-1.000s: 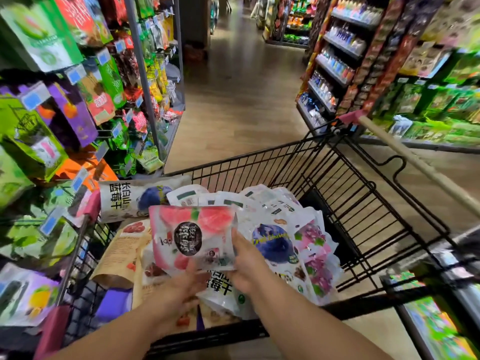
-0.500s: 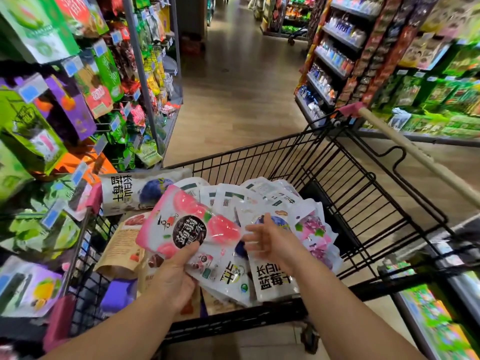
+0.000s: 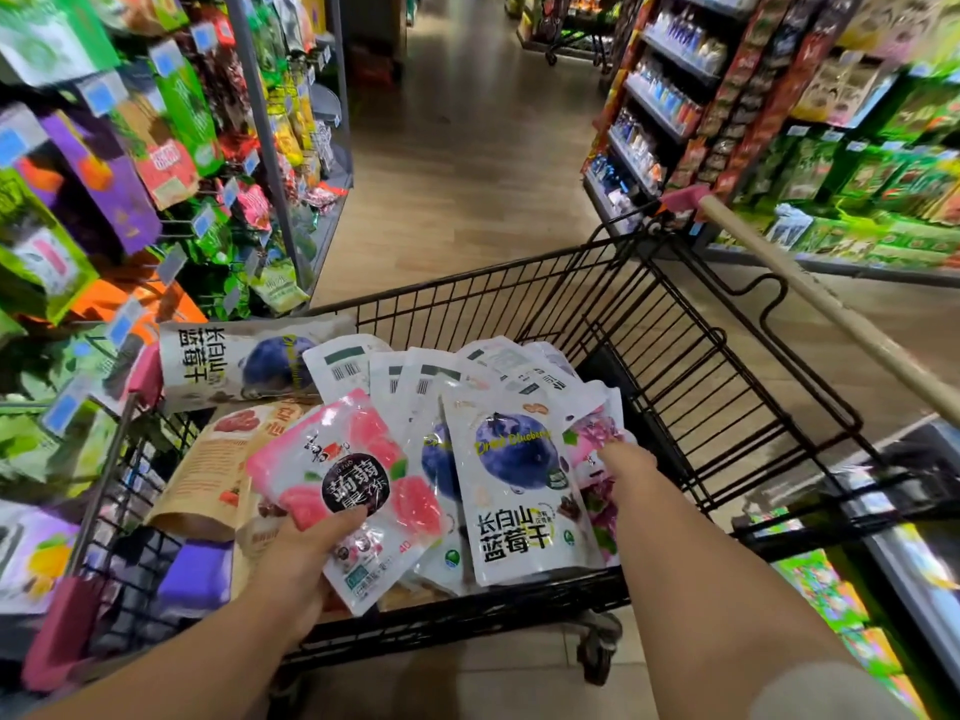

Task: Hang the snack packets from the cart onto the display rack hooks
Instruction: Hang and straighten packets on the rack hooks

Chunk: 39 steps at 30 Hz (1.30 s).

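Note:
A black wire cart [image 3: 675, 366] holds a heap of snack packets. My left hand [image 3: 296, 553] grips the lower edge of a pink packet with a black round label [image 3: 343, 475], held tilted above the heap. My right hand [image 3: 626, 459] reaches into the heap at a purple-and-white packet [image 3: 597, 433], fingers tucked behind a white blueberry packet [image 3: 514, 485]; whether it grips anything is hidden. A large blueberry bag [image 3: 244, 361] lies across the cart's far left corner. The display rack [image 3: 130, 163] with hooks and hanging packets stands at the left.
Brown paper bags [image 3: 208, 475] and a purple pack [image 3: 195, 574] sit at the cart's left side. The cart's wooden handle [image 3: 831, 309] runs at the right. Shelves of goods [image 3: 857, 148] line the right; a wooden-floored aisle [image 3: 467, 148] stretches ahead.
The pink packet has gone from both hands to my left hand alone and dropped lower. My right hand let go and moved right, into the packets in the cart.

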Each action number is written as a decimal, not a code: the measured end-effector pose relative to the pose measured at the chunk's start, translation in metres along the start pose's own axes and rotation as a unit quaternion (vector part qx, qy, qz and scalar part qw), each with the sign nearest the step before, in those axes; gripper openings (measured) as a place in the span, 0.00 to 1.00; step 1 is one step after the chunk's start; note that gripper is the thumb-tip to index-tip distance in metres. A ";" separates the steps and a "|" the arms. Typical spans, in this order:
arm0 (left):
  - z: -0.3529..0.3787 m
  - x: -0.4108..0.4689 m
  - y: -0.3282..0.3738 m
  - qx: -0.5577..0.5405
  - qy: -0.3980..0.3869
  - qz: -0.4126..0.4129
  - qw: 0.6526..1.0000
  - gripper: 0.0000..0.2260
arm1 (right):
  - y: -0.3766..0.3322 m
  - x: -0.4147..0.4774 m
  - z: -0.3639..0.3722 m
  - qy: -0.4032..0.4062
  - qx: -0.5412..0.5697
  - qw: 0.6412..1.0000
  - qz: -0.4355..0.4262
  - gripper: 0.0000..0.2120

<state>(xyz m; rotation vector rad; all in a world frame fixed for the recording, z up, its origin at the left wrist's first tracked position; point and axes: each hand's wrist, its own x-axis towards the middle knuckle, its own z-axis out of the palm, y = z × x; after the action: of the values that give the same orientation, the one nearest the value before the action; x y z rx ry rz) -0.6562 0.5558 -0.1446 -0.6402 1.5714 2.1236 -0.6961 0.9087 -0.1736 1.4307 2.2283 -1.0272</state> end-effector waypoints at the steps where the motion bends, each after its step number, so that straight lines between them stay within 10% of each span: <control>1: 0.000 0.000 -0.001 0.006 0.000 -0.005 1.000 0.05 | 0.001 0.003 -0.002 0.019 -0.020 1.000 0.000 0.16; 16: 0.005 -0.014 -0.002 0.009 -0.017 0.037 0.999 0.06 | 0.019 0.011 0.005 0.035 0.126 0.991 -0.020 0.18; 23: 0.005 -0.014 -0.003 -0.001 0.002 0.042 0.999 0.07 | 0.006 0.002 0.000 0.116 -0.035 0.992 -0.022 0.19; 29: 0.000 -0.013 -0.007 0.013 0.005 0.015 1.000 0.08 | -0.012 -0.020 -0.002 0.179 0.168 0.954 -0.173 0.14; 36: -0.022 0.009 -0.027 0.027 -0.023 -0.010 0.999 0.36 | -0.019 -0.070 -0.034 0.162 0.265 0.905 -0.291 0.20; 39: -0.023 0.005 -0.025 0.015 -0.026 -0.013 0.999 0.30 | -0.030 -0.090 -0.042 0.100 0.302 0.900 -0.299 0.16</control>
<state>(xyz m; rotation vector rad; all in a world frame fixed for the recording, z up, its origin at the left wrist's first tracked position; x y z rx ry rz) -0.6428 0.5410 -0.1726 -0.5888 1.5547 2.0771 -0.6763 0.8712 -0.0794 1.0756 2.7260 -1.9935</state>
